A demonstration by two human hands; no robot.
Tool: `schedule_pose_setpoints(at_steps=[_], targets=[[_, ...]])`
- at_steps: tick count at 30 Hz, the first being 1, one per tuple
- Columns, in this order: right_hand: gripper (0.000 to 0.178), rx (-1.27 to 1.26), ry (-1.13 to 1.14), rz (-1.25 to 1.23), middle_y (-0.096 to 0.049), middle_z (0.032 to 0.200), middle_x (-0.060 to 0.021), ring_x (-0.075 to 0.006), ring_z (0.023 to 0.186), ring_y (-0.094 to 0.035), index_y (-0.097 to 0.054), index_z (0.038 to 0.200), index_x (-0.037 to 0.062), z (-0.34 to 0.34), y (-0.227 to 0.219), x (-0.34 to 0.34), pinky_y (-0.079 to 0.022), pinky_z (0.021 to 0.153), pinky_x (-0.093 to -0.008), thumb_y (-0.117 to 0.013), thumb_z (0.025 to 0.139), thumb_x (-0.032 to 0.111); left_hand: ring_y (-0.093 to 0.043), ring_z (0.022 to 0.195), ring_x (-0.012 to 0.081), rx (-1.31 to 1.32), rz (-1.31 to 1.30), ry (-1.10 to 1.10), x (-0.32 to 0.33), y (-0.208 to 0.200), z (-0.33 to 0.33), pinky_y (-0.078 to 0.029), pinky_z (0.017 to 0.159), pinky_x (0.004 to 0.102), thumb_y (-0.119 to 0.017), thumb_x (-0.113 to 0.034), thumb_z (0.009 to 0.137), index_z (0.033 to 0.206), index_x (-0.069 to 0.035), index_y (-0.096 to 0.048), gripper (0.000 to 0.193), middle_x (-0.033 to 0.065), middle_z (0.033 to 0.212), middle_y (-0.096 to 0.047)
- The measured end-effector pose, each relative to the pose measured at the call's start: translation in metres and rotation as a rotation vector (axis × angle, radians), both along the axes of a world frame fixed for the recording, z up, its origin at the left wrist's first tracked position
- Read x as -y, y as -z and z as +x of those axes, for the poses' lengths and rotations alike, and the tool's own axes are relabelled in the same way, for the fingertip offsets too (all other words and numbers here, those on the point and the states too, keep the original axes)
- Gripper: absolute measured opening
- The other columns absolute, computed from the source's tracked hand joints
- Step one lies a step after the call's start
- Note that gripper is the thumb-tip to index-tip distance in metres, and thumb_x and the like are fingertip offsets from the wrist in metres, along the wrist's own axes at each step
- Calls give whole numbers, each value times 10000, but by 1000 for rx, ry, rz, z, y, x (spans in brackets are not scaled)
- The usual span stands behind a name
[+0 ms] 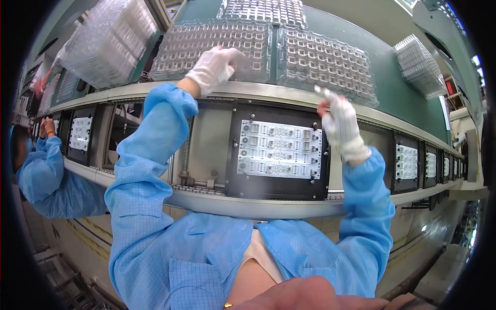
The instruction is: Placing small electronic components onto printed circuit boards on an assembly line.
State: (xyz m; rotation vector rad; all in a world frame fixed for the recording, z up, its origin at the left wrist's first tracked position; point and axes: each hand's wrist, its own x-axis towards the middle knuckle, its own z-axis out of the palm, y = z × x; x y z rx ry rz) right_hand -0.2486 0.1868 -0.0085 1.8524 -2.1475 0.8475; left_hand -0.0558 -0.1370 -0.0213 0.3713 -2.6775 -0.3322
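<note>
My left hand point(211, 70), in a white glove with bare fingertips, is over the front right part of a clear plastic tray point(181, 45) with rows of small pockets. Its fingers are bent together and slightly blurred; anything between them is too small to name. My right hand point(342, 124), gloved alike, hovers by the front edge of a second clear tray point(325, 54). Its bare fingertips are drawn together, one gloved finger reaches forward, and what they hold cannot be made out. Between my forearms lies a black fixture point(279, 189) carrying several white circuit board strips point(279, 150).
Another clear tray point(263, 11) lies behind on the green bench point(385, 67). Tall stacks of trays stand at left point(111, 44) and right point(419, 66). A metal rail point(258, 91) borders the conveyor; more fixtures point(407, 161) sit along it. A co-worker in a blue sleeve point(49, 173) works at left.
</note>
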Motion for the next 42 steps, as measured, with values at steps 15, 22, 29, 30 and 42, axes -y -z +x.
schedule_pose_setpoints(at_steps=[15,22,29,30,42], targets=[[562,-69,117,84,-706,860,-91,-292,851,-679,-616,1333,150,-56,7,80,-533,826,-406,-626,798,-25,-622,815,262,-54,98,283,-162,-12,80,-506,783,383,-691,17,783,1250,-58,-642,476,61,837,-675],[497,-59,19,-146,-691,827,-73,-271,858,-655,-646,1274,148,-20,17,40,-510,835,-401,-655,807,-21,-622,807,275,7,9,343,-171,10,79,-474,778,384,-666,-49,785,1191,-84,-624,409,77,789,-633],[563,41,45,-116,-685,821,-75,-281,856,-638,-636,1313,135,-10,35,-7,-499,833,-398,-633,783,-54,-632,804,273,211,-142,328,-182,1,73,-489,770,387,-665,-51,777,1178,-104,-627,406,72,790,-649],[559,79,52,-112,-683,817,-75,-287,809,-635,-635,1324,145,-8,35,-13,-502,836,-392,-668,795,-35,-632,804,273,213,-140,332,-181,1,72,-489,770,387,-665,-51,777,1178,-104,-627,406,72,790,-649],[373,663,439,-410,-706,907,-35,-95,793,-619,-662,1276,76,20,76,-17,-518,739,-259,-738,913,123,-636,781,272,15,182,312,-170,9,80,-511,768,380,-701,27,749,1206,-72,-649,471,59,811,-656]])
